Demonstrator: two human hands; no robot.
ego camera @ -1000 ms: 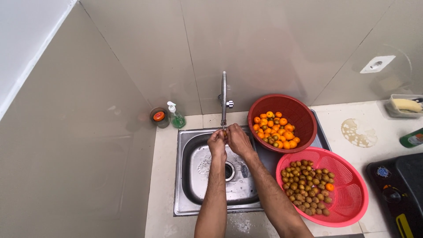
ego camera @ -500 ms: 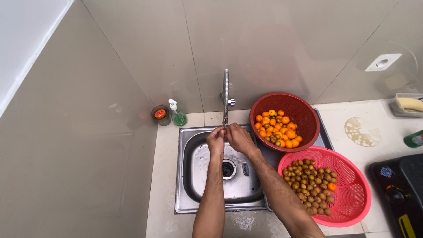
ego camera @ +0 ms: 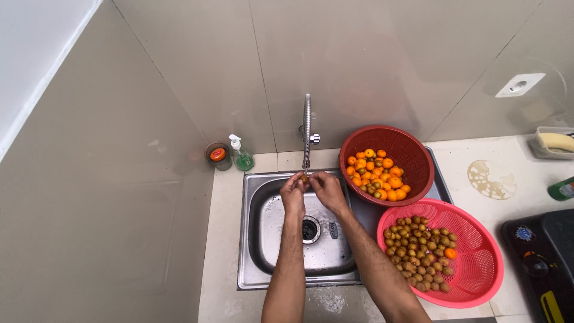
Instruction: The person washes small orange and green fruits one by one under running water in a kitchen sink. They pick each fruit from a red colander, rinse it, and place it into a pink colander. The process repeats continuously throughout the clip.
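Steel sink [ego camera: 272,263]: under the tap [ego camera: 307,128] at twelve o'clock, left hand [ego camera: 293,192] and right hand [ego camera: 326,188] pinch one small fruit [ego camera: 304,177]; better rubbed gently, kept beneath the spout.

Small fruit [ego camera: 304,177] mostly hidden btwn fingertips, too tiny to ID.

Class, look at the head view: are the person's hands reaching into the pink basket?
No, both the left hand and right hand meet under the tap over the sink.
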